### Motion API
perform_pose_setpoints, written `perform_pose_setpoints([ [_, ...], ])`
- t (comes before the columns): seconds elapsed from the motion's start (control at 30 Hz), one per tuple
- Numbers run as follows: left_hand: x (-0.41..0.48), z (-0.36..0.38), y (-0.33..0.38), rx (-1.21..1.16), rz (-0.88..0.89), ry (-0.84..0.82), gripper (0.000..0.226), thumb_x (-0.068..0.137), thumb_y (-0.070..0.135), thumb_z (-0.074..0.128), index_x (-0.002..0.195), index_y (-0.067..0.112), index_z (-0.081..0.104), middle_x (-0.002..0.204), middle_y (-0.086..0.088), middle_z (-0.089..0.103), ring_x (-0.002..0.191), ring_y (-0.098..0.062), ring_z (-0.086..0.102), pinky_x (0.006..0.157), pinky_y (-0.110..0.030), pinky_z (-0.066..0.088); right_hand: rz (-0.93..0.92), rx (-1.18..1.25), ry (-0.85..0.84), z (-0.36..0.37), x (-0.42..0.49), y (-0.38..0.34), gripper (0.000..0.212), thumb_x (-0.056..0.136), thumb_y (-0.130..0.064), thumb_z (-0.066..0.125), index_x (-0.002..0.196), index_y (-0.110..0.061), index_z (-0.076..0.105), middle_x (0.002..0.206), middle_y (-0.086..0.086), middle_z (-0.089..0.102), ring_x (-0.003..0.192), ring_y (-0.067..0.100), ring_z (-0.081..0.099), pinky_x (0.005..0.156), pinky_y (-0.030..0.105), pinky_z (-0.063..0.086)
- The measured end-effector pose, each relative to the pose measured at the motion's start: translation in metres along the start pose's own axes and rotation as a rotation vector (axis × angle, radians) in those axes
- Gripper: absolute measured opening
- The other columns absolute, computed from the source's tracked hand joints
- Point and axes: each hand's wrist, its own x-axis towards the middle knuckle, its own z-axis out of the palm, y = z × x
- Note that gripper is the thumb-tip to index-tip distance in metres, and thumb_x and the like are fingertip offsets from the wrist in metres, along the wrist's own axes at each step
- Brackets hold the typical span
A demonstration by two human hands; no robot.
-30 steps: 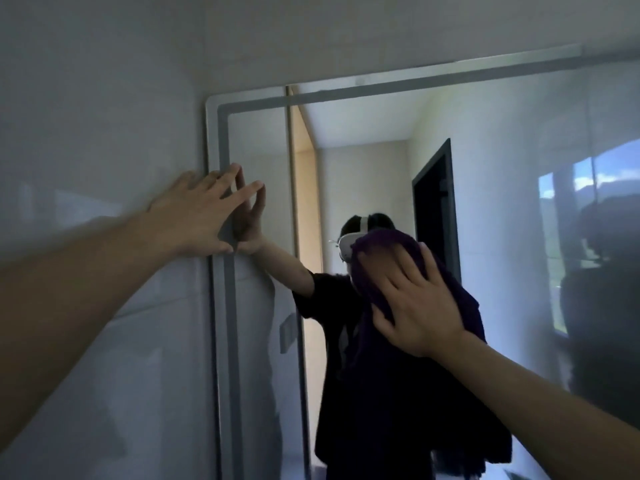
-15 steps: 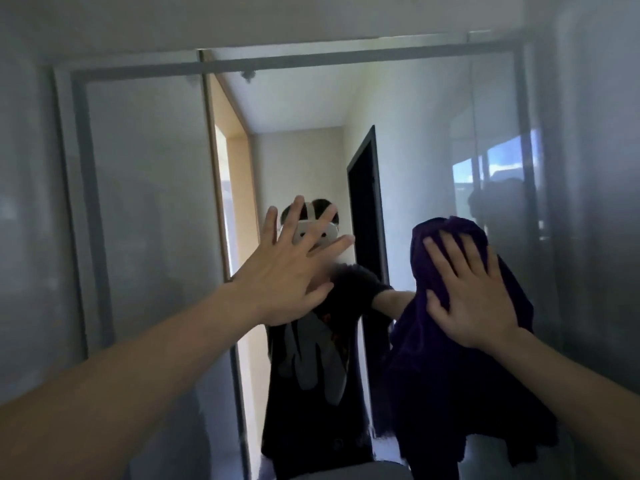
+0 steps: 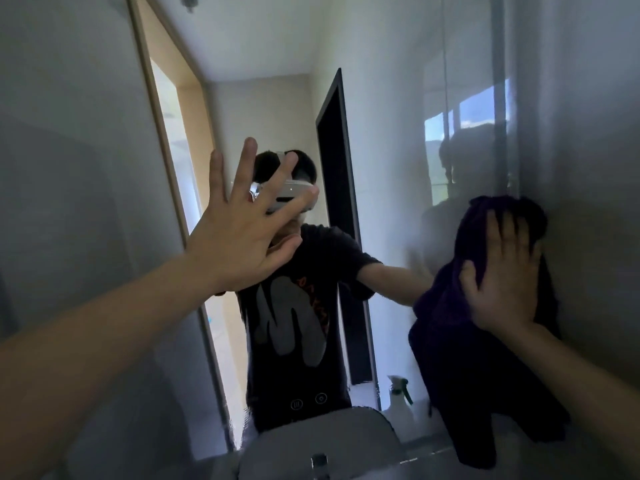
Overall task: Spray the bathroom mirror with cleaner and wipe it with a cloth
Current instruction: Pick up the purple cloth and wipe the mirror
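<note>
Grey bathroom walls are seen around a large rectangular wall mirror [image 3: 381, 133], in which a doorway, a bright window and the person are reflected. A dark purple soft cloth [image 3: 485, 393] is pressed against the glass under the right hand [image 3: 502, 278]. Its upper fold is bunched over the fingertips, and the rest hangs loose below the palm. The right fingers [image 3: 512, 244] are laid straight and close together on the fabric, with the thumb set apart toward the left. Nothing is pinched; the cloth is held by flat pressure alone. Just beyond these fingertips the mirror's right border strip is met.

Well to the left of that thumb, the left hand [image 3: 242, 237] is raised before the glass with its fingers straight and fanned wide. Whether the mirror is touched by it cannot be told.

Lower down, left of the hanging cloth, a white plastic spray bottle with a green trigger [image 3: 400, 400] is visible, unheld. A pale rounded basin [image 3: 311, 434] is seen beneath the left forearm.

The wiping step is judged to be in hand, with spraying apparently done. For the next move, even pressure would be needed through the flat palm, and the stroke would have to be turned at the border and carried back across uncleaned glass. The trailing fabric should be kept clear of the bottle.
</note>
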Motion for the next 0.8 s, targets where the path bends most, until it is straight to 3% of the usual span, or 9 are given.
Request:
perform_pose_setpoints([
  [0.17, 0.001, 0.001, -0.001, -0.023, 0.004, -0.018, 0.067, 0.103, 0.059, 0.022, 0.164, 0.037, 0.006, 0.174, -0.01, -0.001, 0.153, -0.056, -0.006, 0.117, -0.078, -0.002, 0.179, 0.074, 0.004, 0.022, -0.043, -0.033, 0.081, 0.086, -0.042, 0.032, 0.159, -0.01, 0.016, 0.162, 0.022, 0.026, 0.147, 0.043, 0.022, 0.118, 0.066, 0.017],
  [0.27, 0.0, 0.0, 0.0, -0.042, -0.002, -0.036, 0.067, 0.103, 0.06, 0.02, 0.164, 0.038, 0.004, 0.174, -0.009, -0.005, 0.154, -0.055, -0.009, 0.117, -0.077, -0.005, 0.159, 0.089, -0.007, 0.027, -0.063, -0.074, 0.082, 0.086, -0.043, 0.034, 0.16, -0.013, 0.012, 0.164, 0.019, 0.021, 0.15, 0.041, 0.018, 0.119, 0.064, 0.013],
  [0.37, 0.0, -0.001, 0.0, -0.048, -0.004, -0.041, 0.067, 0.103, 0.06, 0.022, 0.164, 0.038, 0.005, 0.174, -0.009, -0.005, 0.154, -0.054, -0.01, 0.116, -0.079, -0.003, -0.039, 0.061, -0.037, 0.026, -0.078, -0.116, 0.087, 0.083, -0.044, 0.043, 0.16, -0.019, 0.01, 0.164, 0.018, 0.024, 0.149, 0.039, 0.018, 0.12, 0.06, 0.008],
  [0.57, 0.0, -0.004, 0.0, -0.057, -0.022, -0.093, 0.065, 0.103, 0.06, 0.02, 0.164, 0.039, 0.008, 0.174, -0.006, -0.008, 0.155, -0.052, -0.012, 0.116, -0.079, 0.003, -0.452, 0.002, -0.058, 0.029, -0.103, -0.184, 0.085, 0.085, -0.049, 0.051, 0.159, -0.017, 0.023, 0.158, 0.012, 0.038, 0.145, 0.036, 0.028, 0.12, 0.059, 0.009],
  [0.67, 0.001, -0.006, 0.0, -0.067, -0.032, -0.106, 0.065, 0.102, 0.059, 0.018, 0.163, 0.041, 0.009, 0.174, -0.005, -0.008, 0.155, -0.051, -0.012, 0.117, -0.078, 0.001, -0.731, -0.053, -0.092, 0.036, -0.118, -0.198, 0.085, 0.084, -0.05, 0.053, 0.158, -0.018, 0.026, 0.156, 0.007, 0.043, 0.143, 0.033, 0.03, 0.121, 0.06, 0.01],
  [0.8, 0.004, -0.008, 0.0, -0.069, -0.03, -0.11, 0.067, 0.1, 0.061, 0.018, 0.163, 0.04, 0.009, 0.174, -0.005, -0.009, 0.155, -0.05, -0.014, 0.117, -0.078, 0.0, -1.07, -0.076, -0.111, 0.041, -0.116, -0.183, 0.08, 0.09, -0.046, 0.051, 0.16, -0.021, 0.022, 0.162, 0.003, 0.033, 0.15, 0.028, 0.024, 0.124, 0.056, 0.007],
])
